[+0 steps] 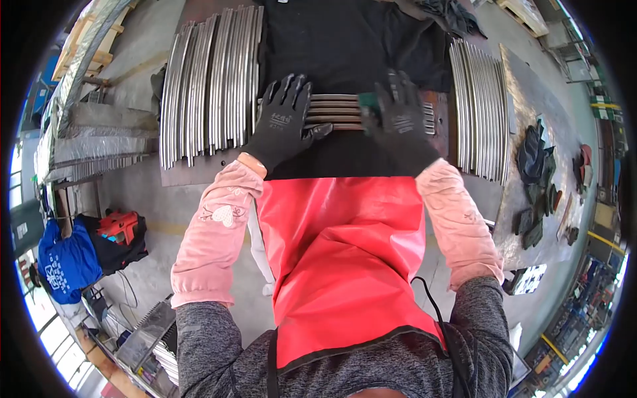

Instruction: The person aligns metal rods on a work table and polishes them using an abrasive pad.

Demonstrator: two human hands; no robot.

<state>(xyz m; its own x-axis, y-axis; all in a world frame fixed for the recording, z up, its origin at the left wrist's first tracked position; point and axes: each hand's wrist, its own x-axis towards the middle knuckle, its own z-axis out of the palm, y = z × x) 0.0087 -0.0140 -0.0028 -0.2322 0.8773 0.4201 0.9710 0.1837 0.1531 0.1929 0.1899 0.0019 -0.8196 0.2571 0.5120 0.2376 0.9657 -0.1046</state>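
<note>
The workshop is spreading out all round, its grey floor [156,205] showing at nine o'clock and a blue garment [63,259] hanging at eight. A second table [521,83] is standing at two to three o'clock, bearing a loose heap of dark gloves or rags [536,159]. The main table [199,175] is filling the space at twelve, and a black cloth [352,40] is covering its middle. The person's red apron [345,265] is facing it from six. A broad stack of long metal rods [212,86] is lying at ten to eleven o'clock and a narrower stack [476,106] at one to two, both pointing away from the person. Between them, near twelve, a small row of rods [335,109] is lying crosswise. Both gloved hands are working apart from each other: the left hand [285,123] is spreading open over the row's left end, while the right hand [401,123] is blurring over a green pad [368,103], and whether it is gripping the pad one cannot tell. The step in hand seems to be rubbing or wiping the row; the next move is probably calling for a steady left palm and even pressure along the rods, keeping them side by side.
</note>
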